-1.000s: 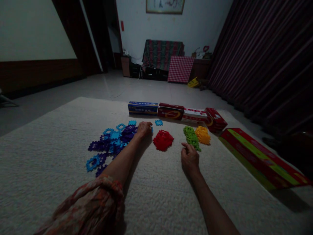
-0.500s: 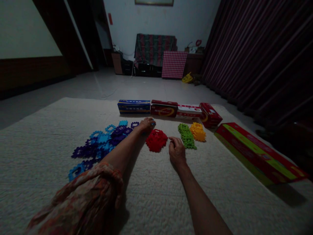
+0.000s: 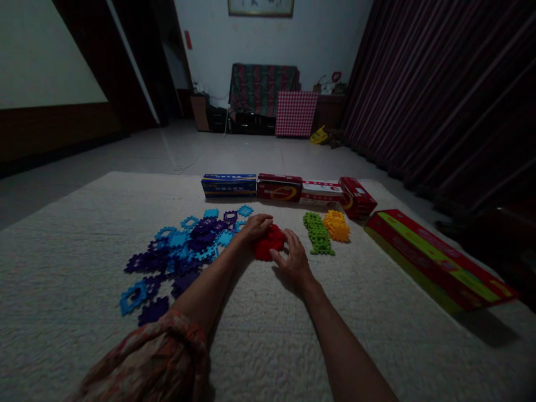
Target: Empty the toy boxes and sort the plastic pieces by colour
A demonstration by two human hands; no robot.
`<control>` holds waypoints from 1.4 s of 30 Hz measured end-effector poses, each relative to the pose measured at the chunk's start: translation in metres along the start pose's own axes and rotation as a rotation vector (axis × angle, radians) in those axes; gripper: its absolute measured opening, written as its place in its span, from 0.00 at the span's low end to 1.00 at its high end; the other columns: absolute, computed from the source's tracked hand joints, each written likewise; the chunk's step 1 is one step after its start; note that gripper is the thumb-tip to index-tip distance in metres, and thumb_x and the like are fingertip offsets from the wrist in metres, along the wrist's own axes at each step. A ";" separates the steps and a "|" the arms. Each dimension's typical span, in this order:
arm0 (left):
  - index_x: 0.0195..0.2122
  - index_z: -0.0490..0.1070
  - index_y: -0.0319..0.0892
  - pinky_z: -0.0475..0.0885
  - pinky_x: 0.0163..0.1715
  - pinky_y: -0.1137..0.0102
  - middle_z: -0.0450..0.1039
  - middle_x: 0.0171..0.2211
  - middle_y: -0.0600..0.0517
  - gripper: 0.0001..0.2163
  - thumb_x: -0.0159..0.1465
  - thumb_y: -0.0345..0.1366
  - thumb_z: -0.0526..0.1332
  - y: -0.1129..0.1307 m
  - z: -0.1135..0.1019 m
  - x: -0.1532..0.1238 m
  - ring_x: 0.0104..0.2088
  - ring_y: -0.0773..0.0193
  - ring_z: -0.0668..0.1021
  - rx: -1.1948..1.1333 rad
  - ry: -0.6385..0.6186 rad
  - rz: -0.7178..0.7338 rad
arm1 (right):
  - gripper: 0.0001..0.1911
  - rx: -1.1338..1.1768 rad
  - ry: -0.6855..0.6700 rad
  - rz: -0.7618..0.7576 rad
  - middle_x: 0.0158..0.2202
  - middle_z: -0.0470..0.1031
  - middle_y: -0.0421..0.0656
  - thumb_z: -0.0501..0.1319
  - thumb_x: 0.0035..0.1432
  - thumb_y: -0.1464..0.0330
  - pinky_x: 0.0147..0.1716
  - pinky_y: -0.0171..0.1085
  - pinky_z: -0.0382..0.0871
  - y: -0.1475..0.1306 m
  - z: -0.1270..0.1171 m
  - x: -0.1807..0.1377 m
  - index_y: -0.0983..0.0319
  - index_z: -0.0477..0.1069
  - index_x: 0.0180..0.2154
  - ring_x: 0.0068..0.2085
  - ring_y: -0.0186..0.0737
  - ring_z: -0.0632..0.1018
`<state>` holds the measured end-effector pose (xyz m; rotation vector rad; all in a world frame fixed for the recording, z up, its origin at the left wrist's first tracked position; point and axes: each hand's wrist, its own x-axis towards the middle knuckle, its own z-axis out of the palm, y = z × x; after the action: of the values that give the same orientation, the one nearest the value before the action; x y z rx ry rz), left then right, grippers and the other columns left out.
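A pile of red toothed plastic building pieces [image 3: 270,241] lies on the pale quilted mat [image 3: 259,335] between my hands. My left hand [image 3: 256,226] curls its fingers over the far left side of the pile; its thumb is hidden. From the right, my right hand [image 3: 293,258] has thumb and fingers around the near right edge. Blue and purple toothed pieces [image 3: 201,233] spread loosely left of my left forearm. Right of my right hand sit a green stack [image 3: 318,233] and a yellow-orange stack [image 3: 337,225] of similar pieces.
Along the far side of the mat stand a blue box [image 3: 229,186], a dark red box [image 3: 279,187], a white-and-red box [image 3: 321,192] and another red box [image 3: 357,197]. A long red-and-yellow-green box [image 3: 435,259] lies at the right. Curtains [image 3: 393,84] hang beyond it.
My left hand has come back from beyond the red pile onto its left side. My right hand has moved left to its right edge. The view has tilted up slightly.
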<state>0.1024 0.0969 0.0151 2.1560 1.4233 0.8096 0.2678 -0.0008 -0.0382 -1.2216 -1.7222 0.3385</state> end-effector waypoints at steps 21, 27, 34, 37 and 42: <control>0.38 0.81 0.38 0.75 0.34 0.68 0.81 0.32 0.49 0.16 0.48 0.36 0.66 -0.008 0.016 0.003 0.31 0.61 0.79 -0.708 -0.177 -0.117 | 0.30 -0.083 -0.059 0.080 0.58 0.72 0.50 0.64 0.54 0.69 0.60 0.52 0.66 -0.019 -0.012 0.000 0.60 0.66 0.59 0.57 0.51 0.73; 0.38 0.80 0.38 0.68 0.27 0.71 0.74 0.25 0.54 0.18 0.46 0.38 0.68 -0.003 0.018 0.002 0.24 0.66 0.74 -0.874 -0.217 -0.131 | 0.26 -0.077 -0.063 0.050 0.55 0.73 0.51 0.61 0.54 0.74 0.59 0.50 0.67 -0.013 -0.011 0.001 0.62 0.68 0.56 0.57 0.49 0.73; 0.38 0.81 0.39 0.69 0.27 0.71 0.76 0.25 0.52 0.18 0.47 0.40 0.69 -0.008 0.012 0.005 0.25 0.65 0.75 -0.842 -0.231 -0.184 | 0.22 -0.028 -0.050 0.100 0.49 0.75 0.49 0.60 0.52 0.74 0.56 0.49 0.70 -0.023 -0.017 0.003 0.62 0.71 0.50 0.51 0.47 0.75; 0.38 0.81 0.39 0.71 0.28 0.70 0.77 0.26 0.51 0.19 0.45 0.43 0.70 -0.007 0.011 0.006 0.27 0.62 0.77 -0.895 -0.148 -0.228 | 0.22 0.014 -0.041 0.106 0.49 0.73 0.49 0.60 0.52 0.73 0.56 0.48 0.71 -0.024 -0.018 0.002 0.61 0.71 0.50 0.51 0.46 0.75; 0.36 0.81 0.40 0.74 0.32 0.67 0.80 0.29 0.49 0.19 0.44 0.44 0.70 -0.005 0.014 0.009 0.28 0.60 0.79 -0.842 -0.035 -0.230 | 0.26 -0.053 -0.054 0.099 0.60 0.67 0.53 0.61 0.54 0.71 0.63 0.51 0.63 -0.019 -0.013 0.000 0.62 0.68 0.56 0.62 0.50 0.69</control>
<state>0.1116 0.1068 0.0035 1.3343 1.0136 1.0328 0.2679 -0.0131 -0.0186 -1.3508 -1.7299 0.3904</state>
